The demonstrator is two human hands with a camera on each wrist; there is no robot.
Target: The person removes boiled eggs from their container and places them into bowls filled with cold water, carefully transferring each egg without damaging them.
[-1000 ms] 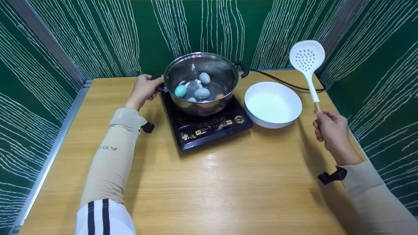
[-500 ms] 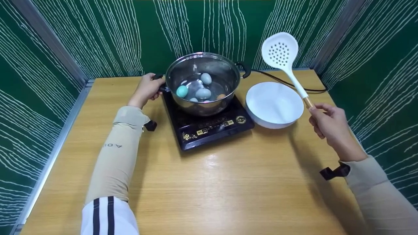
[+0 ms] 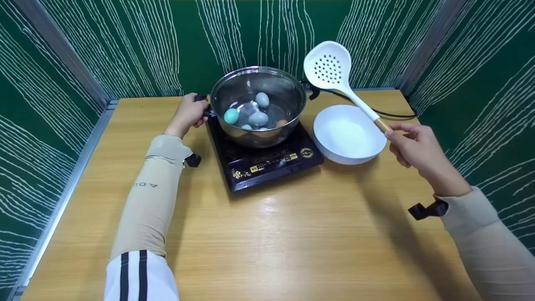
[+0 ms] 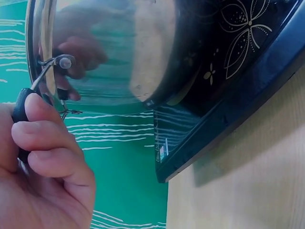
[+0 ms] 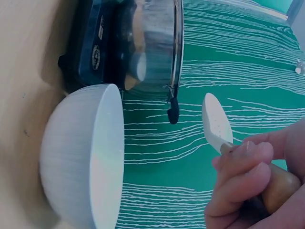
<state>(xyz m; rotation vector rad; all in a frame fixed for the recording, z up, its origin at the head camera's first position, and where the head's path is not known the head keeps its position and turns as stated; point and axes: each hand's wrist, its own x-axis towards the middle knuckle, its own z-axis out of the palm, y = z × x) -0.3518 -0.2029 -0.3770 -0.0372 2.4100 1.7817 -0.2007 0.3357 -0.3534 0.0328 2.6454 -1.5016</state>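
My left hand (image 3: 188,112) grips the black side handle (image 4: 22,112) of a steel pot (image 3: 267,138). Several eggs lie in water inside it, among them a turquoise egg (image 3: 231,116), a pale blue egg (image 3: 258,119) and a partly hidden brown egg (image 3: 281,123). In my right hand (image 3: 418,146) is a white skimmer (image 3: 328,67) with a perforated head, held by its wooden handle (image 3: 382,125). Its head is raised to the pot's right, overlapping the pot's far handle in the head view. A white bowl (image 3: 349,157) stands under the skimmer's shaft, right of the pot.
The pot sits on a black induction cooker (image 3: 271,173) on a wooden table (image 3: 267,242). A black cord (image 3: 388,113) runs behind the bowl. Green panels (image 3: 284,33) with white lines enclose the table at the back and sides.
The skimmer's head has swung left toward the pot, tilting its handle over the bowl, and my right hand has shifted slightly left and up. My left hand keeps its grip on the pot handle.
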